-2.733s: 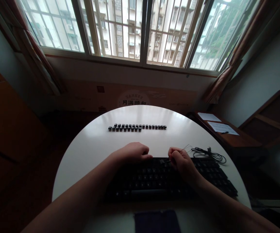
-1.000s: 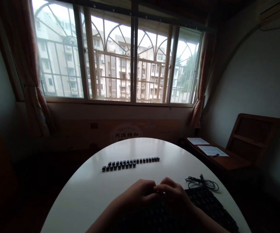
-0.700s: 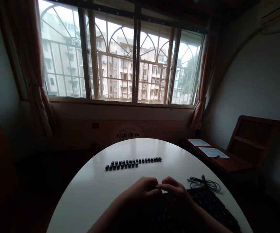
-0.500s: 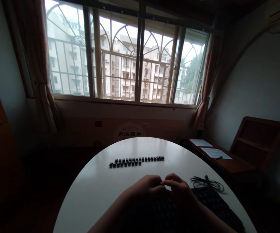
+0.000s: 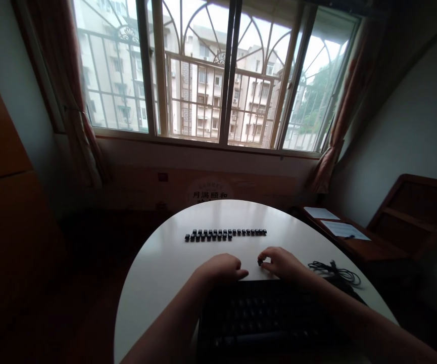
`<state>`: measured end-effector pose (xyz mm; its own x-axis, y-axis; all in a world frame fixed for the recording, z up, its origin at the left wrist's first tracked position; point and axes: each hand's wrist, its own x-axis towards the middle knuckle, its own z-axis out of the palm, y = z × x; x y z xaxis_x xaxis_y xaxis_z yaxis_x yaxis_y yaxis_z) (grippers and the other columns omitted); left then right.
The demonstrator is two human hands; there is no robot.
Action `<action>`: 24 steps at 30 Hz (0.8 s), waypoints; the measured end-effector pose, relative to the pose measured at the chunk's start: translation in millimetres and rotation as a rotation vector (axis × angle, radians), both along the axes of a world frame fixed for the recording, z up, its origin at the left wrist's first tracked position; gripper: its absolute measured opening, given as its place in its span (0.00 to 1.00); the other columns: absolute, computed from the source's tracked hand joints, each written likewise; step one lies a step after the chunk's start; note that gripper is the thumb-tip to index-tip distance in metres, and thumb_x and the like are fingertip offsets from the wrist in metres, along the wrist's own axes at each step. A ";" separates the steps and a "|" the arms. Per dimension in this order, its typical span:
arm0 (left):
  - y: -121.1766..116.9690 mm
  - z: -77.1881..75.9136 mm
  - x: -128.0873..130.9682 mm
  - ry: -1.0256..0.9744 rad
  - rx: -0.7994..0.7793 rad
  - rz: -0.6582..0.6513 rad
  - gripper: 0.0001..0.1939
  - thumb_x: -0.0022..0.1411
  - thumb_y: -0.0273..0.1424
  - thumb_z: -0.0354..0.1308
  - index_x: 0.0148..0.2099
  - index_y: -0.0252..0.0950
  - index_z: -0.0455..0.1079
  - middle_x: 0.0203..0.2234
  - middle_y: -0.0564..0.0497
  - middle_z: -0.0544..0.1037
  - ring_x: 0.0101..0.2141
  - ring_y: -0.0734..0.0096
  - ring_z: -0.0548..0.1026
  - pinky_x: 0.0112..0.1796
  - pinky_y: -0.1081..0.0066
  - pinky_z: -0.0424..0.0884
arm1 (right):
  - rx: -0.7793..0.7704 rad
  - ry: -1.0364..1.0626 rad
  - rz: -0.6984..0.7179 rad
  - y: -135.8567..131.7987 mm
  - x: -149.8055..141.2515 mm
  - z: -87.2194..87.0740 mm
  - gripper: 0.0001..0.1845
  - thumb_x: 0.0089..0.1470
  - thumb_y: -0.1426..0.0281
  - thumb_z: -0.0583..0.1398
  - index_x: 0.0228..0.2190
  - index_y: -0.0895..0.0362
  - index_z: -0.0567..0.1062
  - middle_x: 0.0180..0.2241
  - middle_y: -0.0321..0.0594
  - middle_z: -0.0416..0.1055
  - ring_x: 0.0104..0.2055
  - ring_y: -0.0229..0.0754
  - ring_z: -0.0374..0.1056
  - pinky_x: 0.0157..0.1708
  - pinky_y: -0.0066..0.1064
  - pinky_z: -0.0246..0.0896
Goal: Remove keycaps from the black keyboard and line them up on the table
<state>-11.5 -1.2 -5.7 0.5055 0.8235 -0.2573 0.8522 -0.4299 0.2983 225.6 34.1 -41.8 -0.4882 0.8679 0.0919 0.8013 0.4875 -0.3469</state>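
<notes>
A black keyboard [image 5: 248,323] lies at the near side of the white round table [image 5: 157,273], partly covered by my forearms. My right hand [image 5: 281,261] pinches a small black keycap [image 5: 259,262] between thumb and fingers, just past the keyboard's far edge. To its left, my left hand [image 5: 222,268] is curled closed with the thumb pointing right. What it holds, if anything, is hidden. Beyond both hands, black keycaps [image 5: 208,236] stand in two rows, the rear one reaching further right.
A coiled black cable [image 5: 339,273] rests on the table right of my right hand. Past the table's right edge, papers [image 5: 345,229] lie on a wooden chair-like piece [image 5: 403,217]. A barred window [image 5: 218,81] fills the far wall.
My hands have moved apart from each other, uncovering more of the keyboard. A keycap now shows in my right hand's fingertips. The view has tilted down and shifted.
</notes>
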 end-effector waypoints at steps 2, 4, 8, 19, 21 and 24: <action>1.7 -2.5 -0.2 -0.003 0.001 0.000 0.24 0.65 0.50 0.48 0.37 0.36 0.75 0.32 0.45 0.79 0.29 0.62 0.74 0.33 0.66 0.68 | 0.021 -0.018 -0.024 14.5 -9.9 -1.6 0.11 0.53 0.68 0.62 0.39 0.52 0.81 0.41 0.39 0.78 0.41 0.45 0.73 0.41 0.32 0.65; 3.3 -5.3 -1.0 -0.014 0.010 -0.002 0.24 0.64 0.50 0.48 0.37 0.36 0.75 0.32 0.45 0.79 0.30 0.62 0.74 0.33 0.66 0.68 | 0.045 -0.025 -0.040 29.6 -21.1 -2.7 0.11 0.53 0.68 0.62 0.39 0.53 0.81 0.43 0.41 0.78 0.45 0.47 0.72 0.46 0.33 0.63; 5.2 -8.9 -3.4 -0.047 0.005 -0.007 0.24 0.64 0.51 0.48 0.38 0.36 0.75 0.32 0.45 0.79 0.31 0.61 0.74 0.35 0.65 0.68 | 0.076 -0.031 -0.057 55.3 -43.5 -3.7 0.12 0.53 0.69 0.62 0.40 0.54 0.81 0.45 0.43 0.77 0.49 0.50 0.71 0.49 0.36 0.62; 8.5 -15.0 -5.1 -0.109 -0.028 -0.004 0.24 0.63 0.51 0.50 0.38 0.35 0.75 0.30 0.45 0.77 0.30 0.58 0.74 0.36 0.61 0.69 | 0.094 0.032 -0.106 74.0 -70.1 -6.9 0.13 0.53 0.70 0.63 0.42 0.51 0.80 0.42 0.37 0.80 0.44 0.46 0.74 0.45 0.32 0.64; 7.0 -12.7 -4.6 -0.104 -0.026 -0.011 0.23 0.63 0.49 0.51 0.37 0.35 0.75 0.29 0.45 0.77 0.30 0.59 0.73 0.36 0.60 0.69 | 0.101 0.044 -0.116 75.3 -70.7 -7.4 0.10 0.53 0.70 0.62 0.39 0.51 0.80 0.41 0.37 0.80 0.43 0.45 0.74 0.44 0.32 0.64; 4.7 -9.2 -4.2 -0.099 -0.031 -0.017 0.23 0.64 0.49 0.50 0.37 0.35 0.75 0.29 0.45 0.77 0.29 0.58 0.74 0.36 0.60 0.69 | 0.107 0.056 -0.127 78.4 -71.8 -8.2 0.08 0.53 0.70 0.62 0.37 0.52 0.80 0.40 0.37 0.80 0.42 0.45 0.74 0.42 0.32 0.64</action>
